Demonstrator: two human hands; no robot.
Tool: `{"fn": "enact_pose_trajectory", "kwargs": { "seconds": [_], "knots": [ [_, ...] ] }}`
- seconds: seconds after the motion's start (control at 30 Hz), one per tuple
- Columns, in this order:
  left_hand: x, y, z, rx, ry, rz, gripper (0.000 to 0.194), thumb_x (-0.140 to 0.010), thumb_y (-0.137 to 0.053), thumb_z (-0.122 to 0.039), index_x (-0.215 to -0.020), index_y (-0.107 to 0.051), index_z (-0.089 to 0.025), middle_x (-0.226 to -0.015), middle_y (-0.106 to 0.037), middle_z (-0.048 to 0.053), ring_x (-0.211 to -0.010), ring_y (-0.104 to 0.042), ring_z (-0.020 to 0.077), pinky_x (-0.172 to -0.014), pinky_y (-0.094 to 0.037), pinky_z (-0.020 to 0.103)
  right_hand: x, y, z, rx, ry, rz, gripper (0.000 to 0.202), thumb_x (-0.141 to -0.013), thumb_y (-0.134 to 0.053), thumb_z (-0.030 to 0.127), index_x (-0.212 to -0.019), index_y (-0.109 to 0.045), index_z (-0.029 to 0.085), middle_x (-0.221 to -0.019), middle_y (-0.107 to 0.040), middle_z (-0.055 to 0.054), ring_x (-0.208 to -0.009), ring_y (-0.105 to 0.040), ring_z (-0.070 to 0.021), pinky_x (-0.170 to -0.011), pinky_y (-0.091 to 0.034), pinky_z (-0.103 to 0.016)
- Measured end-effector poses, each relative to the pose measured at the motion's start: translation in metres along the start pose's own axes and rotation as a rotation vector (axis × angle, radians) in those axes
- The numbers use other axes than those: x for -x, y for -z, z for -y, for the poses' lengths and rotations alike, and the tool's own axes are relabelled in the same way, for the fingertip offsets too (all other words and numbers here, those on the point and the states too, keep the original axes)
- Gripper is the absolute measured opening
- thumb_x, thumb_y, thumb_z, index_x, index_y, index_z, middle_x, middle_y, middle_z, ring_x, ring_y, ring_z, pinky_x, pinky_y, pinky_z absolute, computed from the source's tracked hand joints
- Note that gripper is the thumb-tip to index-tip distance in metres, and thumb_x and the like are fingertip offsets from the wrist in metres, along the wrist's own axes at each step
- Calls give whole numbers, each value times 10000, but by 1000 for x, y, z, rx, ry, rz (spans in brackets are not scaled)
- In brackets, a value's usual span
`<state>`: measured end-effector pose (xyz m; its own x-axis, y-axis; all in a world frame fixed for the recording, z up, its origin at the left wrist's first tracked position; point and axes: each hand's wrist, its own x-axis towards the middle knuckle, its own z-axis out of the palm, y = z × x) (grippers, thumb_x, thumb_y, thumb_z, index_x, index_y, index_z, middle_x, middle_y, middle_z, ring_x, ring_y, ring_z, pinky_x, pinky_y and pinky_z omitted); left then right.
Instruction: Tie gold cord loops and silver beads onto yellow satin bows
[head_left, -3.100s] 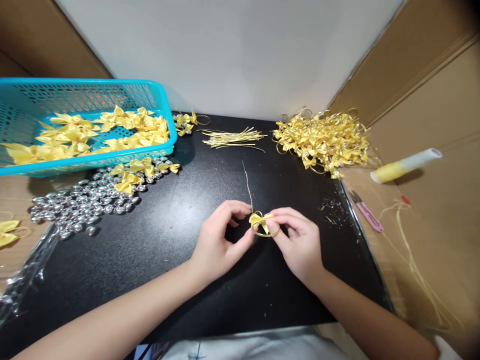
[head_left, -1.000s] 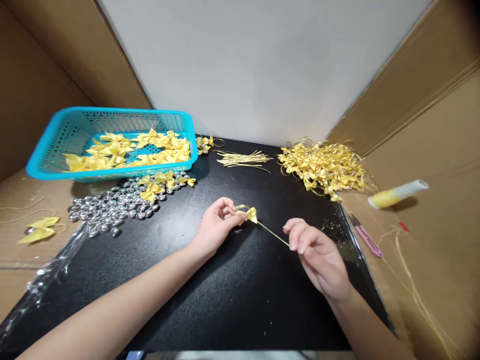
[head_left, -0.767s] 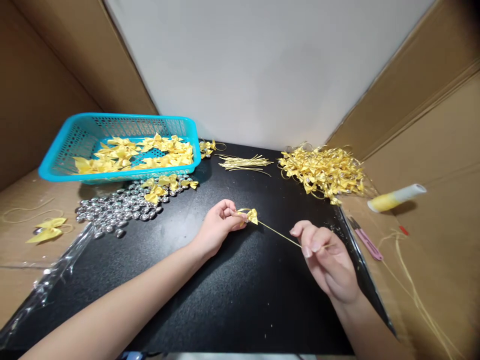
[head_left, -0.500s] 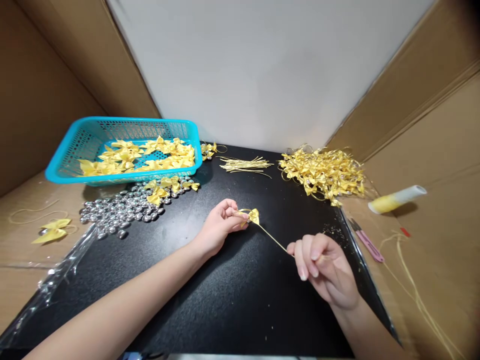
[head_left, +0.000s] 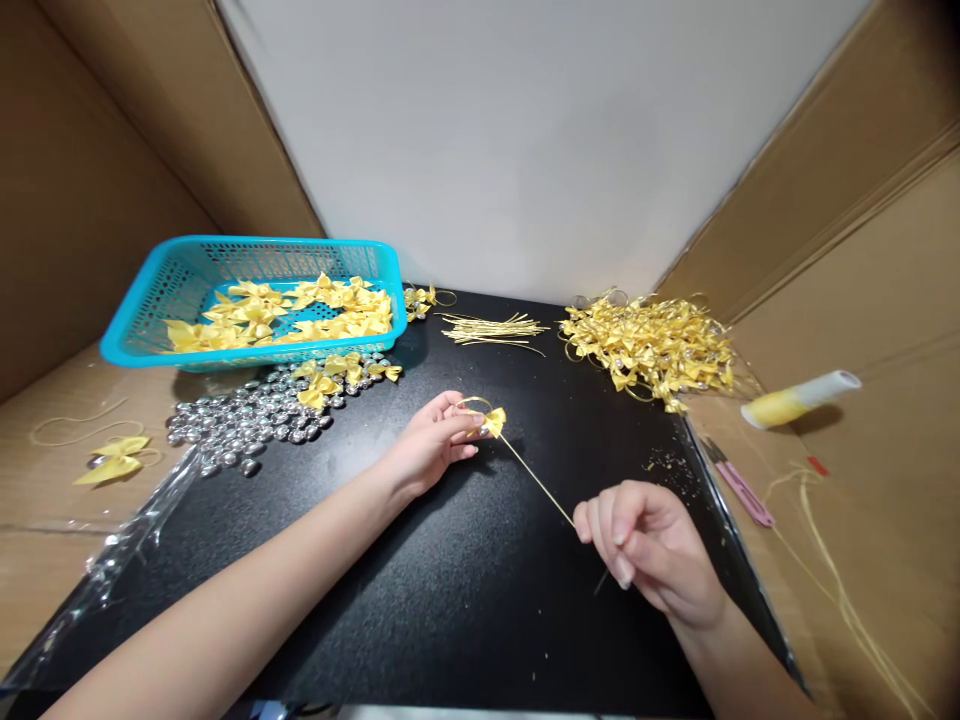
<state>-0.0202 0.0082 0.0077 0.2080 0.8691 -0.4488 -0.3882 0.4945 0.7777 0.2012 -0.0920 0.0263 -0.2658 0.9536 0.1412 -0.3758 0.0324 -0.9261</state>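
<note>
Two hands hold a yellow bow (head_left: 495, 422) and its string (head_left: 536, 482)

The left hand (head_left: 435, 445) pinches the little bow between thumb and fingers. The bow pokes out past the fingertips, on the side near the right hand (head_left: 649, 550). A thin gold loop (head_left: 474, 401) curves up just above the thumb. The string runs straight from the bow down to the right hand, and that hand's fingers are curled around it. The bow and the right hand are well apart, with the string between them, over the black tabletop (head_left: 375, 600).

It looks like the pulling step, because the string has no droop. I think the next move calls for a firm pinch on the bow and a gentle, steady pull, so the bow does not slip or get squashed. A shiny bead seems to sit under the bow, but it is too small to be sure.
</note>
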Motion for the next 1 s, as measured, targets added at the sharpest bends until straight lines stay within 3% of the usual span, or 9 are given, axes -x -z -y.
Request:
{"fn": "enact_pose_trajectory", "kwargs": {
  "seconds": [0.2,0.33,0.43,0.57,0.67,0.77,0.87,1.0],
  "knots": [
    [-2,6,-5,-120,-169,-29,445,-551,-816,-171,-790,-443,-205,-629,-623,-72,-570,-656,115,-414,-469,142,3,1,-2,-52,-146,-13,93,-788,-769,323,-796,-711,251,-598,-679,25,-459,-616,-112,-623,-537,-316],
    [0,3,2,-241,-293,-42,397,-583,-818,-211,-757,-462,-187,-638,-557,-86,-559,-618,92,-436,-522,170,4,-14,-6,-260,-252,9,186,-724,-819,373,-816,-701,264,-587,-697,51,-493,-671,-112,-771,-575,-336],
    [1,-2,6,-242,-310,-56,402,-572,-820,-209,-757,-464,-182,-665,-555,-86,-531,-596,74,-427,-516,166,7,-28,-16,-415,-440,81,241,-684,-846,373,-812,-690,241,-608,-716,55,-555,-710,-105,-847,-563,-321],
    [-1,-3,4,-136,-233,-46,423,-561,-817,-200,-769,-449,-198,-628,-552,-95,-538,-592,75,-411,-478,135,5,-31,-32,-421,-608,48,261,-650,-866,320,-777,-687,179,-681,-758,7,-601,-727,-117,-683,-573,-251],
    [-1,0,-4,-5,-108,-20,474,-524,-824,-163,-807,-447,-216,-587,-534,-113,-476,-563,65,-377,-420,116,-2,-23,-38,-285,-596,-18,224,-645,-862,275,-733,-696,152,-705,-773,-17,-510,-681,-78,-558,-524,-178],
    [3,3,-12,76,-9,46,497,-505,-835,-144,-795,-439,-220,-593,-536,-106,-470,-582,69,-363,-378,106,-9,-15,-38,-125,-558,-57,162,-678,-834,242,-726,-708,151,-723,-779,-23,-472,-638,-48,-537,-502,-159],
    [9,4,-20,131,26,118,511,-481,-846,-131,-741,-414,-213,-602,-522,-98,-491,-593,68,-351,-348,96,-14,-9,-37,-10,-505,-74,123,-706,-807,236,-753,-720,162,-743,-782,-26,-452,-598,-44,-514,-496,-171],
    [16,8,-26,107,40,276,481,-480,-852,-110,-695,-431,-198,-568,-484,-100,-419,-501,44,-344,-400,117,-21,-1,-36,133,-409,-105,134,-714,-794,266,-771,-731,163,-754,-782,-46,-487,-601,-70,-456,-467,-177]
  ]
}}
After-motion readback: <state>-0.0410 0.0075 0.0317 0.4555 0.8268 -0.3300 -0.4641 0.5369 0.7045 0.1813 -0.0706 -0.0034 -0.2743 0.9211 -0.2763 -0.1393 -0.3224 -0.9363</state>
